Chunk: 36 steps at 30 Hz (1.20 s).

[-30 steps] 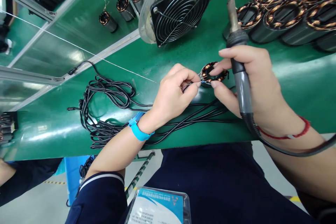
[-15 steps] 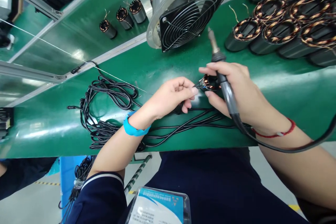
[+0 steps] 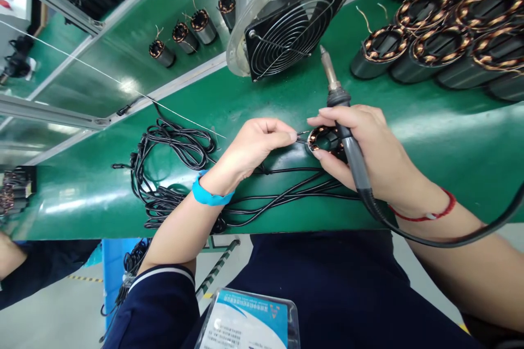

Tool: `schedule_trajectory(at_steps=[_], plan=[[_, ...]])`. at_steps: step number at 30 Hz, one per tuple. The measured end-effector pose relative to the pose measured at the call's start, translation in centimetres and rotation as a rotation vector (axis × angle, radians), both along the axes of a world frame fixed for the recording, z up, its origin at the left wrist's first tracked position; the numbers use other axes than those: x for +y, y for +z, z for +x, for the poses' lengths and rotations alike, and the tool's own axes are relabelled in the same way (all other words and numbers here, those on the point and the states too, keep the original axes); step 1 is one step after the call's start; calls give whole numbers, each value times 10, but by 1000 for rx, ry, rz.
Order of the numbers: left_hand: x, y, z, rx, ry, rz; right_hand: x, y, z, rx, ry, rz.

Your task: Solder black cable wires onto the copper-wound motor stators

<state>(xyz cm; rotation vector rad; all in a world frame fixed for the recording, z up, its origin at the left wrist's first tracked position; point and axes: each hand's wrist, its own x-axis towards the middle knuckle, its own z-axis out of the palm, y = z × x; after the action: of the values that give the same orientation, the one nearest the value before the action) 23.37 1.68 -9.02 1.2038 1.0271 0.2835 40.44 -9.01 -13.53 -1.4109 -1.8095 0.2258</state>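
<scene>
My right hand (image 3: 364, 144) is closed round a stator (image 3: 314, 140) with copper windings, its open ring end facing left. The same hand carries a soldering iron (image 3: 355, 158) against the palm, its bare metal tip pointing up and away. My left hand (image 3: 262, 144) is closed, thumb and forefinger pinching thin dark wire leads (image 3: 302, 138) at the stator's left rim. Part of the stator's body is hidden behind the right fingers and the iron.
A fan (image 3: 290, 38) in a clear housing stands behind the hands. Several larger stators (image 3: 385, 49) fill the back right; smaller ones (image 3: 202, 27) stand back left. Coiled black cables (image 3: 176, 142) lie left on the green bench (image 3: 82, 196). Another person's sleeve (image 3: 53, 267) shows at far left.
The stator has turned so that its ring end shows more fully. My left fingers have closed into a tighter pinch on the leads, and the iron's tip has shifted slightly left.
</scene>
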Motion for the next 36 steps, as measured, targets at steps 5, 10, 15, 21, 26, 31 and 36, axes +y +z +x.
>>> schedule_trajectory(at_steps=[5,10,15,21,26,31,36], plan=[[-2,1,2,-24,-11,34,-1,2,-7,84,-61,-4],[-5,4,6,-23,9,82,2,6,-15,149,-115,-101],[-5,3,6,-34,21,64,5,3,-15,183,-103,-60],[-6,-3,7,-26,39,129,4,6,-14,94,-140,-126],[-9,-5,9,-14,-53,182,1,7,-13,59,-150,-104],[-4,5,4,60,-105,117,-4,6,-9,82,-171,-38],[-2,10,2,84,-116,15,-4,4,-6,62,-150,26]])
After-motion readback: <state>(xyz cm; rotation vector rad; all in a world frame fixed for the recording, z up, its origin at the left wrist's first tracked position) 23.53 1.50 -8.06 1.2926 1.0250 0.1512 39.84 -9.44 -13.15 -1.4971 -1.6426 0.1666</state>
